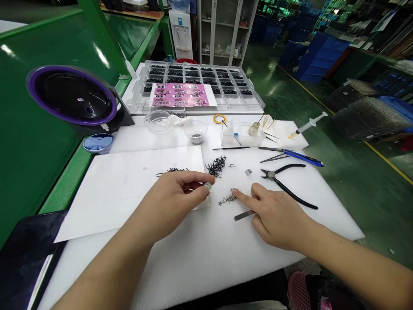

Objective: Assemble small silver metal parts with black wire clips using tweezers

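Between the thumb and fingers of my left hand (180,189) is a small silvery, rounded piece (207,185), mostly covered. My right hand (279,217) has its index finger stretched out, its tip touching a scattered heap of tiny metal bits (227,198). Its other fingers are curled, and the flat metal end of what looks like tweezers (243,215) sticks out between index finger and thumb. Just beyond my left hand lies a pile of black, thin forked pieces (217,166), with a single forked piece (232,165) beside it. A small silver block (248,172) lies farther right.
Black-handled cutters (284,181), a blue knife (303,157) and a syringe (308,125) lie right. Behind are clear dishes (195,129), a clear box (241,137) and a compartment tray (226,101) of black pieces. A purple-rimmed device (72,94) stands left; white paper (129,189) covers the left side.
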Action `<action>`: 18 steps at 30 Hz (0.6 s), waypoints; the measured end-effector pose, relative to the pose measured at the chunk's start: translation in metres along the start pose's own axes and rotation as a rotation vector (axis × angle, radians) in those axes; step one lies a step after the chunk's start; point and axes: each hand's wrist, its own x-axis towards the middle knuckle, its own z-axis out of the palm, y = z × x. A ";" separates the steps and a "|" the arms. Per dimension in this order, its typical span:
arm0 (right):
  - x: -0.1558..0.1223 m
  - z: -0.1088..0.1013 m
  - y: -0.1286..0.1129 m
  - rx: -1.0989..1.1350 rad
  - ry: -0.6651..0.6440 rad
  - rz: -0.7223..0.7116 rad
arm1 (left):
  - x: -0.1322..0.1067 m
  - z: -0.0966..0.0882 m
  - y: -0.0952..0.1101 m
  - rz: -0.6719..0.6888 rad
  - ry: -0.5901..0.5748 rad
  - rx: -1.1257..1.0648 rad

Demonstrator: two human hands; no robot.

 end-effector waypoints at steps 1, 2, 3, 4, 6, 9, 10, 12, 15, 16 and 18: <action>-0.003 0.002 0.003 -0.006 0.001 0.016 | 0.000 0.000 -0.001 0.002 -0.001 -0.005; -0.006 0.004 0.006 -0.008 0.005 0.032 | 0.001 0.000 -0.001 0.003 -0.004 -0.008; -0.008 0.005 0.007 -0.003 0.014 0.045 | 0.001 0.000 -0.001 0.002 -0.006 -0.010; -0.009 0.005 0.007 0.008 0.022 0.053 | 0.001 0.000 -0.001 0.001 -0.009 -0.010; -0.007 0.003 0.003 0.043 0.029 0.039 | 0.001 0.000 -0.002 0.000 -0.014 -0.008; 0.000 -0.004 -0.008 0.076 0.006 -0.017 | 0.000 0.000 -0.002 0.006 -0.008 0.003; 0.002 -0.006 -0.010 0.076 -0.008 -0.025 | 0.000 -0.001 -0.001 0.009 -0.006 0.007; 0.003 -0.007 -0.011 0.068 -0.024 -0.011 | 0.000 -0.001 -0.001 0.014 -0.001 0.013; -0.006 -0.004 -0.005 0.068 -0.036 0.028 | -0.001 -0.002 -0.001 0.008 0.005 0.024; -0.011 -0.002 -0.002 0.078 -0.037 0.031 | -0.001 -0.002 -0.001 0.002 0.007 0.028; -0.019 0.001 0.002 0.113 -0.042 0.028 | 0.000 -0.002 0.000 -0.007 0.000 0.026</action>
